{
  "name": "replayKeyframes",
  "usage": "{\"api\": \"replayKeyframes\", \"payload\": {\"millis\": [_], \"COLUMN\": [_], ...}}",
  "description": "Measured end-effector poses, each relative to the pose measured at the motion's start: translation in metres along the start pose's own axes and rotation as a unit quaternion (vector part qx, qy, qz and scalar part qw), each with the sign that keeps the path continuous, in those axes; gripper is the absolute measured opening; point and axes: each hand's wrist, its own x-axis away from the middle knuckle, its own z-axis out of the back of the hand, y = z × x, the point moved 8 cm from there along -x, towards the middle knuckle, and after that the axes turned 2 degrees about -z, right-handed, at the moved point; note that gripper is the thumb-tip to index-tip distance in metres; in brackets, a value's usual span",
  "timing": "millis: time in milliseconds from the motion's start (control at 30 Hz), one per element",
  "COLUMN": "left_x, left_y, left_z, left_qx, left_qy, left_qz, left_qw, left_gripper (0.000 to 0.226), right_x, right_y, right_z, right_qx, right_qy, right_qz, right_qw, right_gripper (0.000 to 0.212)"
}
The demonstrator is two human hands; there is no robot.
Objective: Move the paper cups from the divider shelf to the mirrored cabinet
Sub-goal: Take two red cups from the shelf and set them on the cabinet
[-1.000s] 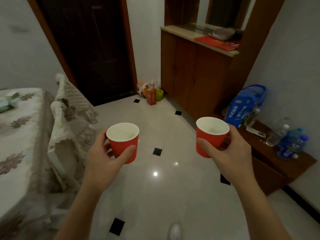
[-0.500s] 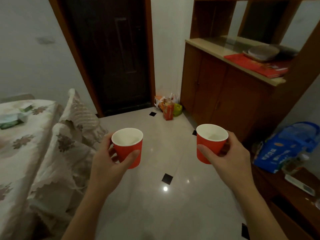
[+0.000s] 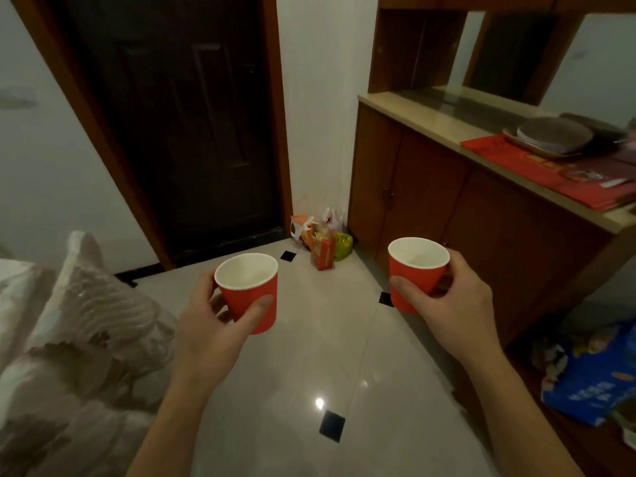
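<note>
I hold two red paper cups with white insides, both upright above the floor. My left hand [image 3: 210, 335] grips the left paper cup [image 3: 248, 293] around its side. My right hand [image 3: 447, 304] grips the right paper cup [image 3: 417, 274], which hangs just in front of the mirrored cabinet [image 3: 430, 201]. This brown wooden cabinet stands at the right, with a beige countertop [image 3: 409, 113] and a mirror [image 3: 516, 53] above it. The divider shelf is out of view.
On the countertop lie a red mat [image 3: 557, 177] and a tray with a round bowl [image 3: 554, 136]. A dark door [image 3: 172, 125] is ahead; snack bags [image 3: 321, 242] sit in the corner. A lace-covered sofa [image 3: 79, 339] is left, a blue bag [image 3: 585, 383] low right.
The view has advanced toward the cabinet and tilted up; the countertop and mirror are closer and larger. Both hands keep the same hold on the cups.
</note>
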Motion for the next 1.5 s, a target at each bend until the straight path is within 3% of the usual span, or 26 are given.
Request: {"api": "replayKeyframes", "payload": {"millis": [233,400,567,767,1133,1500], "left_x": [-0.128,-0.200,-0.285,-0.403,-0.571,-0.742], "left_y": [-0.040,-0.068,-0.090,-0.096,-0.107,-0.151], "left_z": [-0.041,-0.083,-0.145,-0.237,-0.358,-0.480], "left_qx": [0.011,0.020,0.027,0.025,0.032,0.080], "left_qy": [-0.028,-0.044,-0.063,-0.076,-0.073,-0.119], "left_qz": [-0.002,0.000,-0.014,-0.038,-0.045,-0.048], "left_qw": [1.000,0.999,0.998,0.996,0.996,0.989], "left_gripper": [0.072,0.074,0.065,0.065,0.063,0.066], "right_x": [-0.105,-0.173,-0.259,-0.391,-0.580,-0.727], "right_y": [0.024,0.054,0.094,0.142,0.208,0.279], "right_z": [-0.045,-0.075,-0.096,-0.105,-0.115,-0.141], "right_qx": [0.005,0.018,0.024,0.039,0.044,0.091], "right_qy": [0.024,0.025,0.035,0.058,0.061,0.116], "right_qz": [-0.011,-0.025,-0.030,-0.034,-0.028,-0.059], "right_qw": [1.000,0.999,0.999,0.997,0.997,0.987], "right_gripper": [0.067,0.074,0.071,0.087,0.071,0.073]}}
